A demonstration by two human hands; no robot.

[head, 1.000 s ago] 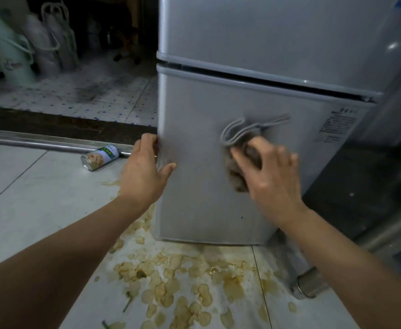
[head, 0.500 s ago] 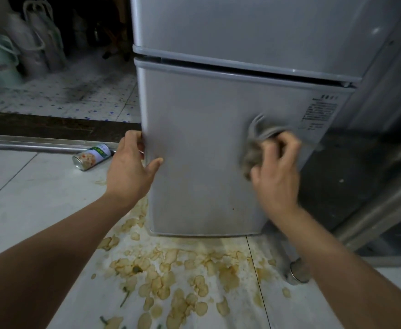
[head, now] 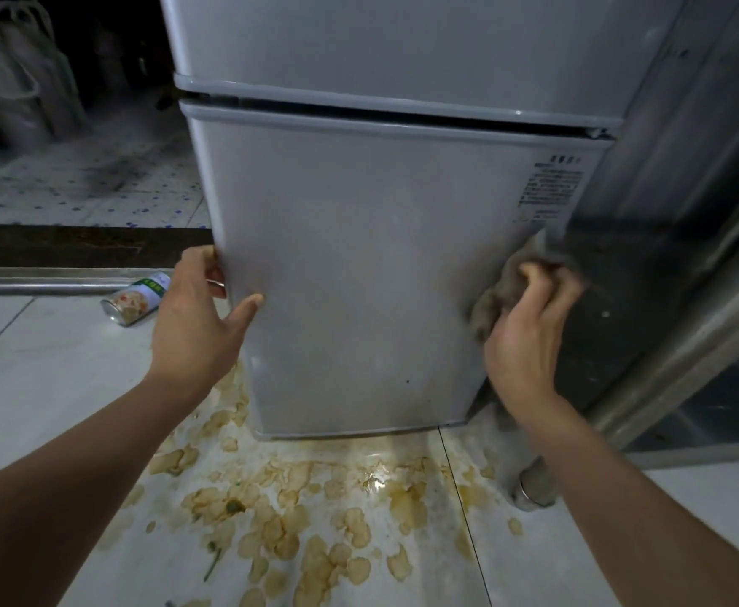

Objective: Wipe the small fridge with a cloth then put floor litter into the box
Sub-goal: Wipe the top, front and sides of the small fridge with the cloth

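Observation:
A small grey two-door fridge [head: 358, 256] stands on the tiled floor in front of me. My left hand [head: 196, 317] grips the left edge of its lower door, thumb on the front. My right hand [head: 529, 326] is shut on a grey-brown cloth [head: 490, 300], pressed against the door's right edge near the side wall. Litter lies on the floor: a tin can [head: 137, 297] on its side to the left, and many yellowish chips [head: 315, 541] spread below the fridge. No box is in view.
A metal cup [head: 534, 486] lies on the floor at the fridge's right front corner. A metal door track [head: 30, 280] and dark threshold run across the left. Pale jugs [head: 8, 81] stand at far left. A metal frame [head: 687, 335] slants along the right.
My right hand has swept the cloth from the middle of the lower door to its right edge. The view shifted right. My left hand has kept its grip on the door's left edge.

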